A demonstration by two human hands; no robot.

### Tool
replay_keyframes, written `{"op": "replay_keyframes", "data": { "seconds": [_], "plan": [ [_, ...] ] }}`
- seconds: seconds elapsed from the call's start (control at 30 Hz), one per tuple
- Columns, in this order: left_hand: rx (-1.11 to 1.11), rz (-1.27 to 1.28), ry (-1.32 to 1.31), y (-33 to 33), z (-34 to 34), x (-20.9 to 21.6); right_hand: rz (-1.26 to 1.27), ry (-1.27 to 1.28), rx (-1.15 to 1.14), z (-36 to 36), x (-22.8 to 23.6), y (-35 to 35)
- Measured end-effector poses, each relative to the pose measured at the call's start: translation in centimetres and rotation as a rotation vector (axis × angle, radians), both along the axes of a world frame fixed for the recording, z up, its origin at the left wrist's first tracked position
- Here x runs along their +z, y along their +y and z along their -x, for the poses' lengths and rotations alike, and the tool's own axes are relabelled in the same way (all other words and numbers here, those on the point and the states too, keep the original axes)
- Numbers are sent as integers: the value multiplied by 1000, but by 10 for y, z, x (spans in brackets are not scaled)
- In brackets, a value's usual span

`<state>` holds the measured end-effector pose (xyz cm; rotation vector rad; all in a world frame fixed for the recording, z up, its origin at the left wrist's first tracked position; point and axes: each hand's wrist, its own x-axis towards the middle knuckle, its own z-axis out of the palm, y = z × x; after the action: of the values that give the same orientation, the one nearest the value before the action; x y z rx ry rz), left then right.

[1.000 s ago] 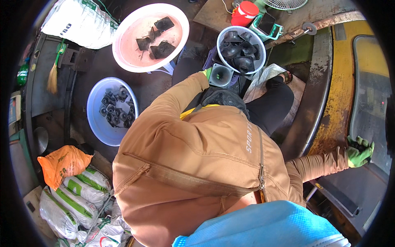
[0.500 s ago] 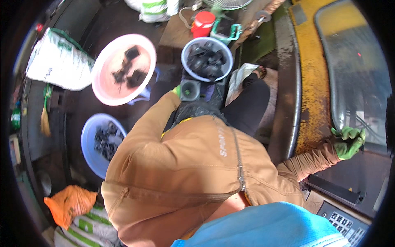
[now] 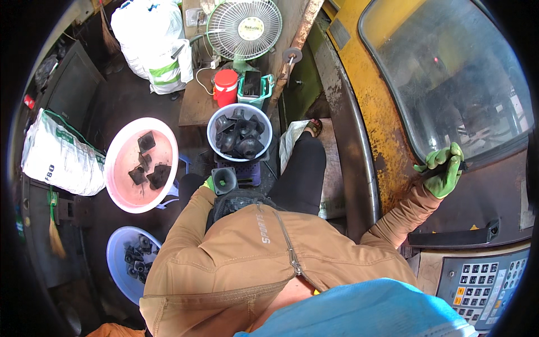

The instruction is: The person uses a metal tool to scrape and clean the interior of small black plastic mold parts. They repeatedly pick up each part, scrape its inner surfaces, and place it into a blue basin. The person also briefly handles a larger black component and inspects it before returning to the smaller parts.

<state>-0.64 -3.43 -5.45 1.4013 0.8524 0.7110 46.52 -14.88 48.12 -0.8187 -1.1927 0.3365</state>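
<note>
My left hand (image 3: pixel 209 183), in a green glove and mostly hidden by its sleeve, grips a dark part with a square flange and round funnel-like hollow (image 3: pixel 224 181), held over my lap. My right hand (image 3: pixel 443 170), also green-gloved, is raised at the right beside the lower edge of the machine's window (image 3: pixel 449 73). Its fingers are curled round a small dark thing that I cannot make out. Just beyond my left hand, a pale basin (image 3: pixel 211 130) holds several black moulded parts (image 3: pixel 240 135).
A pink basin (image 3: pixel 115 185) with several black pieces stands at the left, a blue-lilac basin (image 3: pixel 115 267) of small dark parts nearer. White sacks (image 3: pixel 62 157), a fan (image 3: pixel 244 28) and a red container (image 3: pixel 225 88) lie farther off. The yellow machine (image 3: pixel 359 73) and keypad panel (image 3: pixel 483 289) line the right.
The view has tilted so that the fan and far sack show more fully and the basins sit lower and further left. My left hand keeps the flanged part; my right hand stays curled near the window.
</note>
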Motion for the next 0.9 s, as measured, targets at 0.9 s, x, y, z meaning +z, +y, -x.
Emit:
{"op": "replay_keyframes", "data": {
  "seconds": [0.9],
  "plan": [
    [-79,-74,91,-5,4,3,33,61,76,3,5,-3]
  ]
}}
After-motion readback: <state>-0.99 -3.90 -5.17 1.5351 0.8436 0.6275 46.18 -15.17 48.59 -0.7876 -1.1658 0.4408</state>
